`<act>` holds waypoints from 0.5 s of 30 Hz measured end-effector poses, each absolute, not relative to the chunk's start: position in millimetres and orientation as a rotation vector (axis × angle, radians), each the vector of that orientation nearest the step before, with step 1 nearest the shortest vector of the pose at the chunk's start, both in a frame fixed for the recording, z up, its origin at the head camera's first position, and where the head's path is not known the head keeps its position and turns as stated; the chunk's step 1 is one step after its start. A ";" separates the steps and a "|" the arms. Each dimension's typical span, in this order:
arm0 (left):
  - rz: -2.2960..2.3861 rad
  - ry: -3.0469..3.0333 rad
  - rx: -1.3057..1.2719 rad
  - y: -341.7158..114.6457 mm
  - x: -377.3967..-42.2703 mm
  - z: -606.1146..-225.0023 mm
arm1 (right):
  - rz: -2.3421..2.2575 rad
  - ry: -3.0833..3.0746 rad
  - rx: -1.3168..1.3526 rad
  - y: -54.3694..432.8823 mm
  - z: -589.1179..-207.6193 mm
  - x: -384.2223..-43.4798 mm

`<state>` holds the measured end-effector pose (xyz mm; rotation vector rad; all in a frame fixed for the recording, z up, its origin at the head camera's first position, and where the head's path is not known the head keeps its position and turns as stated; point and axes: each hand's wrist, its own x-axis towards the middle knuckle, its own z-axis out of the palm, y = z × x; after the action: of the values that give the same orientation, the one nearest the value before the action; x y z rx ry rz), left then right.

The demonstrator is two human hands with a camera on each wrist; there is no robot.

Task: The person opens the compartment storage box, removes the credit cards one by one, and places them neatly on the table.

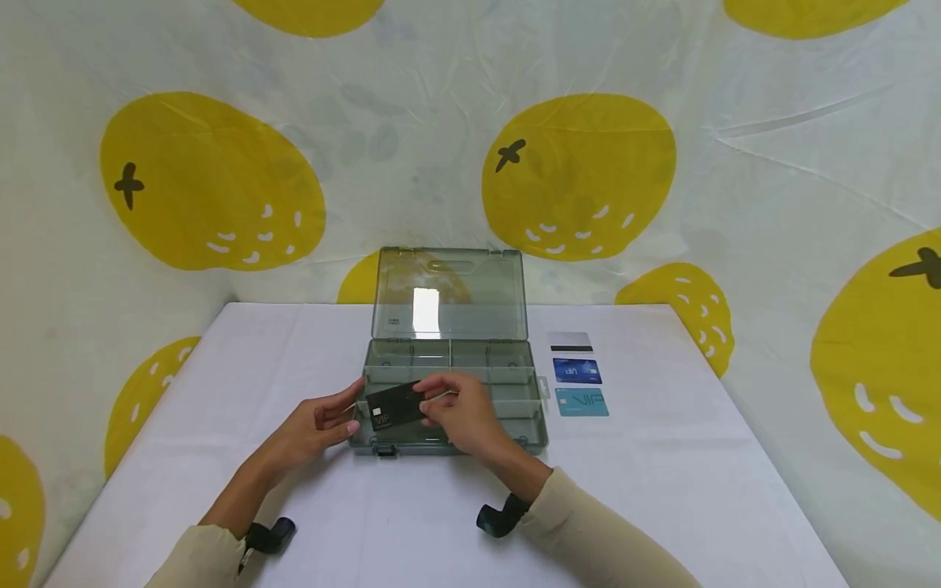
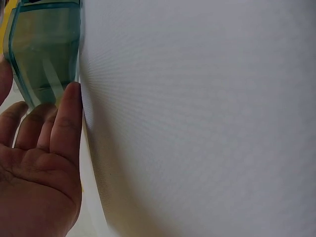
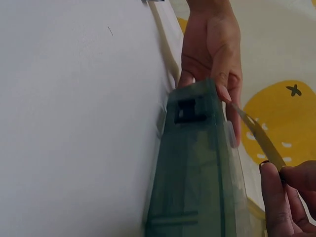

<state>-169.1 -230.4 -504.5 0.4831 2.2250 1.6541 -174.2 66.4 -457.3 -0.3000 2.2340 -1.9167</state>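
A smoky translucent storage box stands on the table, its hinged lid raised at the back. My right hand pinches a black VIP card by its right end, thumb against fingers. The card is tilted over the front left compartments; edge-on in the right wrist view, the card shows above the rim. At the box's left side, my left hand rests its fingertips and thumb against the wall. In the left wrist view its fairly straight fingers touch the box wall.
Right of the box lie a teal VIP card, a blue VIP card and a silver card with a dark stripe. A clear latch sticks out on the box's right side. Behind the table hangs a fruit-print cloth.
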 end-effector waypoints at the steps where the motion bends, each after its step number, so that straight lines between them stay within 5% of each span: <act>1: 1.646 2.234 0.493 -230.2 -168.9 -504.0 | -1.921 2.231 -0.295 70.6 -457.0 -174.5; 15: 1.639 2.239 0.535 -231.9 -169.2 -504.0 | -1.959 2.246 -0.122 142.6 -445.7 -175.5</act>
<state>-169.2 -231.9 -504.0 0.5349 2.2390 1.6395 -175.5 142.6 -445.7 -0.1219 2.2456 -1.9586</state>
